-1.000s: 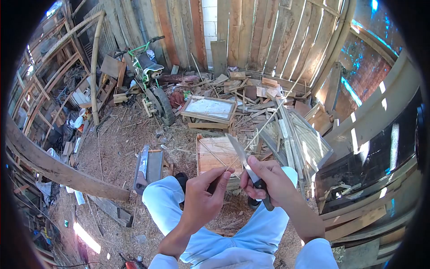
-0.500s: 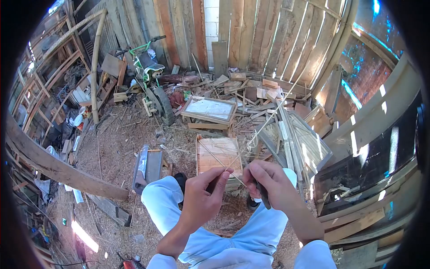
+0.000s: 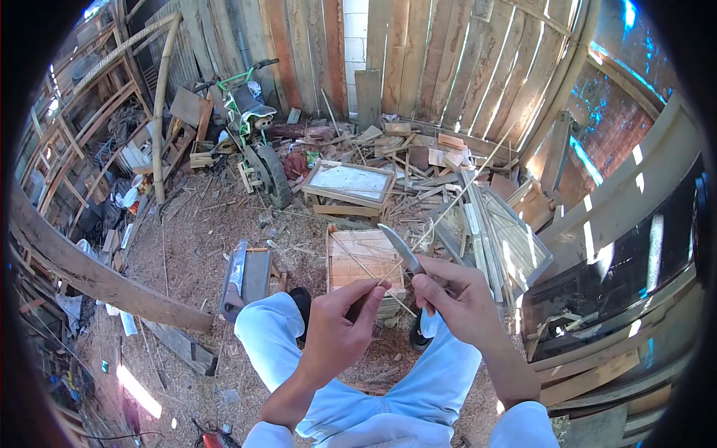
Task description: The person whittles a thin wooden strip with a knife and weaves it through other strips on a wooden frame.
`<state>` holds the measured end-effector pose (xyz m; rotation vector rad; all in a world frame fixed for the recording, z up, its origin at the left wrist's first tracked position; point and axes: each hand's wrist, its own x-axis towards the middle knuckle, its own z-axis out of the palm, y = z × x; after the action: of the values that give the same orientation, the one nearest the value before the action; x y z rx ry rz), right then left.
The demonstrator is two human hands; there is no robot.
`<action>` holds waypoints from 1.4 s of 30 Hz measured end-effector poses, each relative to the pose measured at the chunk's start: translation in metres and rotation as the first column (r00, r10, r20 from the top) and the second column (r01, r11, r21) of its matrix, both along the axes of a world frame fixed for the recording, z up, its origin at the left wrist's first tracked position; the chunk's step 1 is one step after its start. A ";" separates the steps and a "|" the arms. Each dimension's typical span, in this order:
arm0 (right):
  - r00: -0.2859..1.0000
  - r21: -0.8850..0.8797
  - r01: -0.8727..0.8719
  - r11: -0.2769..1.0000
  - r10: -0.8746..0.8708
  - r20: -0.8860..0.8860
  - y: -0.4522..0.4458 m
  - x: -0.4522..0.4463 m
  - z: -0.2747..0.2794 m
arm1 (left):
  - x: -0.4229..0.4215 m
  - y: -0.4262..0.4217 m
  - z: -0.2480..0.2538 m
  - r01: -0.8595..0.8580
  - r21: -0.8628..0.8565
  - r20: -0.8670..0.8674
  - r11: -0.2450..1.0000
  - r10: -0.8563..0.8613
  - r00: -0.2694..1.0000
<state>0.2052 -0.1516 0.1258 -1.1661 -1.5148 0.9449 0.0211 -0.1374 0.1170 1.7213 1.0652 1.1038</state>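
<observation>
My left hand (image 3: pixel 345 313) is closed in a pinch on a thin wooden stick (image 3: pixel 358 263), just above the pale wooden box (image 3: pixel 362 250). A long thin strip (image 3: pixel 467 187) slants up to the right from near these fingertips; whether it is also held is unclear. In my right hand (image 3: pixel 455 295) is a knife (image 3: pixel 401 246), its handle mostly hidden by the fingers. The blade points up and to the left, bare and apart from the stick. Both hands are close together over my knees.
A dark flat tray-like piece (image 3: pixel 256 272) lies by my left knee. Ahead are a framed panel (image 3: pixel 349 179), a heap of wood scraps (image 3: pixel 418 145) and a small green motorbike (image 3: pixel 254 134). Long boards and a frame (image 3: pixel 515 231) lean at right; a curved beam (image 3: pixel 104 276) crosses the left.
My right hand has turned: the knife, earlier pointing down beneath the fingers, now points up and left with its blade showing. My left hand has stayed nearly still with the stick.
</observation>
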 end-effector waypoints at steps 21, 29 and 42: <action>0.910 -0.462 -0.328 0.824 0.144 -0.389 -0.011 -0.003 0.018 | -0.006 -0.005 -0.010 -0.008 0.119 0.005 0.993 0.007 1.000; 0.920 -0.409 -0.216 0.887 0.044 -0.390 -0.009 0.016 0.026 | -0.009 -0.012 -0.009 -0.083 0.329 -0.102 0.941 0.122 0.987; 0.937 -0.400 -0.060 0.915 -0.087 -0.339 -0.008 0.026 0.033 | -0.013 -0.013 -0.009 -0.048 0.540 -0.234 0.841 0.204 0.951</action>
<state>0.2310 -0.1591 0.1589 -1.2100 -1.0464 1.4235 0.0081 -0.1502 0.1078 2.3324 1.1280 1.3551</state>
